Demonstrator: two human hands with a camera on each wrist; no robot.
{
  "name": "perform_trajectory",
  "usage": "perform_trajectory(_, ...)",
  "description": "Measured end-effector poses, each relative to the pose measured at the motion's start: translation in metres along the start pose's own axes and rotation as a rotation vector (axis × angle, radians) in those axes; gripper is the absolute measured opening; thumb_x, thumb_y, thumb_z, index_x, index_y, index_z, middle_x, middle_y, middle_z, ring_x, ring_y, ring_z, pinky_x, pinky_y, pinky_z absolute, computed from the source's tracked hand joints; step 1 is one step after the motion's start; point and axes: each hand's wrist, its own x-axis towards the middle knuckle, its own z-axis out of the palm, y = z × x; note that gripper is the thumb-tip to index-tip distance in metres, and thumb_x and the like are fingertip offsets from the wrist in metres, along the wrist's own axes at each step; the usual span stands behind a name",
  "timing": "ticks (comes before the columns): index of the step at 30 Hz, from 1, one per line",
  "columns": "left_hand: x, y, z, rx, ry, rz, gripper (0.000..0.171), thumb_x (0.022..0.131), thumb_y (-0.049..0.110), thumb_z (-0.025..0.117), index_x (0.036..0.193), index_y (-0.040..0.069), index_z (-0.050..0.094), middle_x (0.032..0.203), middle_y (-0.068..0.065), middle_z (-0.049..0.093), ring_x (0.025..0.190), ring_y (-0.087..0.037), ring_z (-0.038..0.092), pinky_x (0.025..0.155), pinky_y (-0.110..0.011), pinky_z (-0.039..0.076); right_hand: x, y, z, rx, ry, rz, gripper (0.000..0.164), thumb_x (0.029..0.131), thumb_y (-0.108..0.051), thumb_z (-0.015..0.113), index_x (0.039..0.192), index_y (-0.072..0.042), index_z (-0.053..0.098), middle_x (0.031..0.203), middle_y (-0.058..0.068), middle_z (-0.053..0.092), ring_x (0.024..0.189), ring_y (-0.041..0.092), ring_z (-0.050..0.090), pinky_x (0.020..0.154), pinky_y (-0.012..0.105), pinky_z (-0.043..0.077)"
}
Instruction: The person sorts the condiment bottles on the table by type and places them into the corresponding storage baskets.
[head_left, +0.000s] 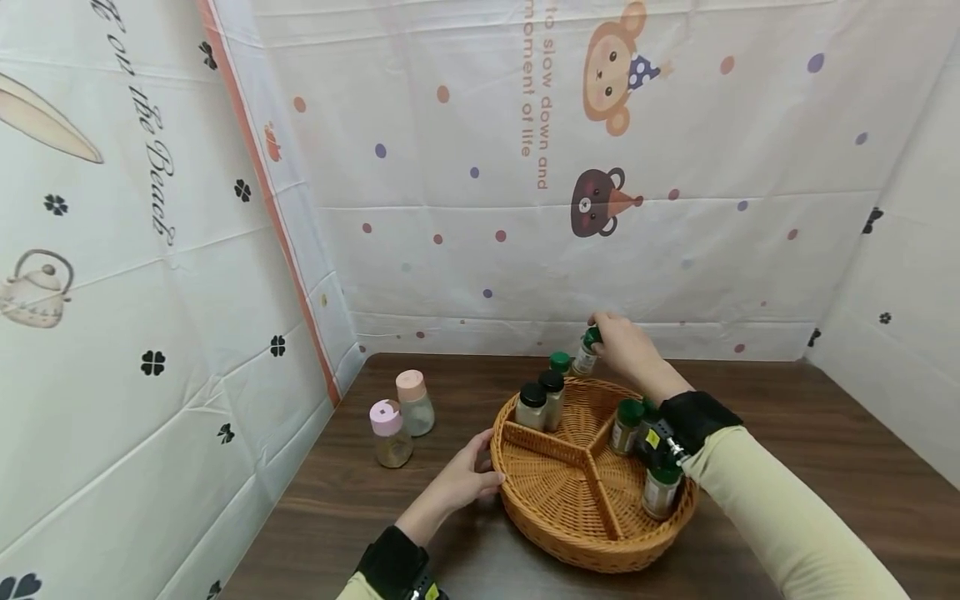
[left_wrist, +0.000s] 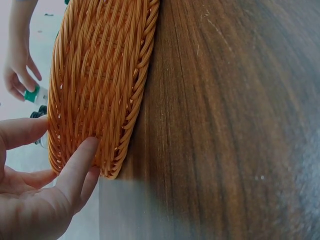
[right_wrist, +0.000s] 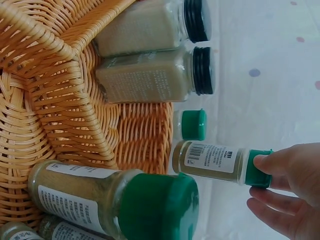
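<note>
My right hand [head_left: 626,346] pinches a small spice jar [right_wrist: 212,161] by its green cap, just beyond the far rim of the round wicker basket [head_left: 566,546]. In the right wrist view, a white label with a barcode faces the camera. Close beside it is another green-capped jar [head_left: 559,362], partly hidden by the rim. At the near left side of the basket, my left hand [head_left: 459,479] rests with fingers spread against the rim and outer wall. Two black-capped jars [head_left: 532,406] of pale powder stand in the back-left compartment; several green-capped jars [head_left: 628,421] occupy the right one.
Left of the basket, a pink-capped jar [head_left: 390,433] and a peach-capped jar [head_left: 415,403] stand on the dark wooden table [head_left: 322,500]. Dividers split the basket into three compartments. A printed white cloth [head_left: 465,250] hangs behind the table and along its sides.
</note>
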Motion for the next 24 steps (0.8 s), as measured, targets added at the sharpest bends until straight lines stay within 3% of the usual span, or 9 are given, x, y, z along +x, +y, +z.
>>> perform_trajectory(7,0.000,-0.001,0.000,0.010,0.002,0.000,0.075,0.095,-0.004,0.059,0.158,0.002,0.018,0.161,-0.030,0.017,0.143,-0.051,0.032,0.097,-0.047,0.056,-0.007,-0.002,-0.006,-0.001,0.030,-0.016,0.037,0.095,-0.009,0.066,0.128,0.002,0.054,0.124,0.026,0.059,0.102,0.038,0.065,0.076,0.047,0.056)
perform_trajectory(18,-0.002,0.001,0.000,0.010,-0.005,-0.002,0.076,0.094,-0.005,0.059,0.158,0.001,0.018,0.162,-0.030,0.016,0.142,-0.050,0.034,0.096,-0.046,0.057,-0.020,-0.013,-0.018,-0.016,0.049,-0.045,0.042,0.094,-0.016,0.069,0.130,0.003,0.059,0.126,0.025,0.060,0.108,0.039,0.063,0.084,0.050,0.055)
perform_trajectory(24,-0.002,0.002,0.001,0.010,-0.008,-0.002,0.076,0.094,-0.004,0.059,0.158,0.001,0.018,0.161,-0.031,0.016,0.142,-0.050,0.036,0.096,-0.045,0.057,-0.029,-0.014,-0.020,-0.011,0.075,-0.070,0.039,0.092,-0.018,0.071,0.125,0.001,0.062,0.119,0.022,0.061,0.096,0.033,0.063,0.076,0.044,0.054)
